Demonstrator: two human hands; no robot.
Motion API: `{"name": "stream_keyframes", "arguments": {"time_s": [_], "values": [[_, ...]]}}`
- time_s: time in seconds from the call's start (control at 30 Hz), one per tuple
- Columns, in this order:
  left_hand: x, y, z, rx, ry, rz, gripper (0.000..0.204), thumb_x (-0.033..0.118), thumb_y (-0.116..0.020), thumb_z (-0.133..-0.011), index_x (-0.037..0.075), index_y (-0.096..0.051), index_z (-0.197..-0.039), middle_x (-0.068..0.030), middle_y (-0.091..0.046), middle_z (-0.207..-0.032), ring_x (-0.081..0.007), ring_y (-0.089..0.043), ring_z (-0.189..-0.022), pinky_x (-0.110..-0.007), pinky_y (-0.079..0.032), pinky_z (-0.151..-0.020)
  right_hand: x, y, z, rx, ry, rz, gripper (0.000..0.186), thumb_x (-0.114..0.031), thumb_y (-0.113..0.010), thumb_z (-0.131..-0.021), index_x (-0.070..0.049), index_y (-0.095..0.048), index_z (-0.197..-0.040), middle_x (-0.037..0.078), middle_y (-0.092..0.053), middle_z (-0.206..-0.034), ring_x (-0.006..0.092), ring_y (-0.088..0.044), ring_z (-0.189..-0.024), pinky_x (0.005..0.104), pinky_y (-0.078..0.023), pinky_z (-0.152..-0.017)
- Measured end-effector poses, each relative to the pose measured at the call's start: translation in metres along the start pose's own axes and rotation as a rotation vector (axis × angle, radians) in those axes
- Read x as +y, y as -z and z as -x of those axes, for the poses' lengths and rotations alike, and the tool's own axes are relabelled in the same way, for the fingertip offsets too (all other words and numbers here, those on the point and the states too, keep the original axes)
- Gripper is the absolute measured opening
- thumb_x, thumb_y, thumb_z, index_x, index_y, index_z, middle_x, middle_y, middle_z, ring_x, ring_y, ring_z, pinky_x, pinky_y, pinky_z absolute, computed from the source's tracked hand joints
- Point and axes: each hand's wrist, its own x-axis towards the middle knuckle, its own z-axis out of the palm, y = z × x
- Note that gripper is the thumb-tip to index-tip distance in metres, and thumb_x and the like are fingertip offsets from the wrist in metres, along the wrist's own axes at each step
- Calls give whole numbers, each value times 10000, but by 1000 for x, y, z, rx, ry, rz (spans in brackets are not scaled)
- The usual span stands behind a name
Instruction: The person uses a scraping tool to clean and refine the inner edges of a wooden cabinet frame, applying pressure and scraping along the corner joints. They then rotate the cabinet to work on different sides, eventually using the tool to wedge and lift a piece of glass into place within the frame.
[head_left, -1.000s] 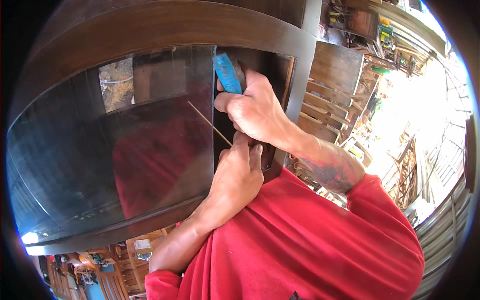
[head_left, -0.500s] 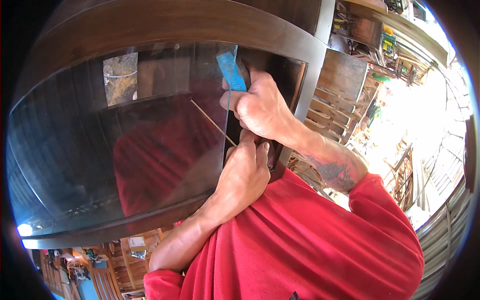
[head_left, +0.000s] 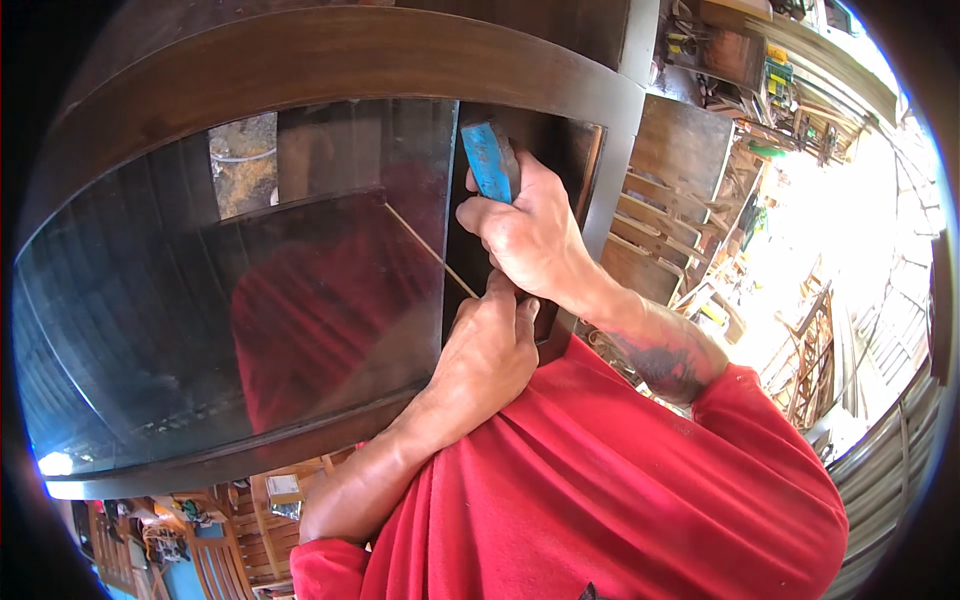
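My right hand (head_left: pixel 535 225) is closed around a scuffed blue-painted block-like tool (head_left: pixel 489 163), whose exact kind I cannot make out. It is over the dark opening just right of the glass pane (head_left: pixel 340 270). Close below it, my left hand (head_left: pixel 485 345) is closed, thumb and fingers pinched together at the right end of the opening. A thin pale stick (head_left: pixel 425 243) runs from over the glass to the left fingers, which appear to grip its lower end. What lies between the fingertips is hidden. The pane sits in a dark brown wooden frame (head_left: pixel 330 60) and mirrors the red shirt.
A pale frame edge (head_left: pixel 612 165) bounds the panel on the right. Beyond it lie stacked wooden slats (head_left: pixel 650 235) and a brown board (head_left: pixel 685 145). Slatted wooden furniture (head_left: pixel 215 560) and clutter show at lower left. Long stacked strips (head_left: pixel 900 460) fill the lower right.
My right hand and the blue tool have moved slightly right and nearer to me, off the glass edge. My left hand and the stick have hardly moved.
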Motion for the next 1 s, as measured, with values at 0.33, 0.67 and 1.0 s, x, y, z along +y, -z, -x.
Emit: {"name": "stream_keyframes", "arguments": {"time_s": [0.33, 0.67, 1.0], "values": [[-3, -5, 2, 99, -57, 1, 211, 87, -584, -1008, -70, -550, -1145, -286, -703, -910, -500, -681, -874, -514, -514, -728, -12, 0, -8, -93, 37, -22, 171, -42, -653, -759, -13, -580, -911, 11, -545, -714, 105, -517, -610, 302, -415, -540], [-1, -1, 0, 89, -10, 43, 251, 79, -563, -1019, -64, -511, -1219, -238, -696, -822, -391, -689, -711, -462, -504, -668, -16, -3, -13, -183, 84, 130, 251, -94, -672, -741, 30, -605, -949, 39, -558, -759, 158, -537, -728, 323, -467, -677], [4, 3, -3, 8, 52, 33, 281, 107, -539, -1017, -88, -488, -1213, -361, -673, -941, -546, -640, -925, -591, -494, -785, -8, -5, -13, -178, 68, 101, 376, -138, -681, -740, 58, -592, -1048, 99, -588, -869, 173, -548, -822, 329, -479, -748]]}}
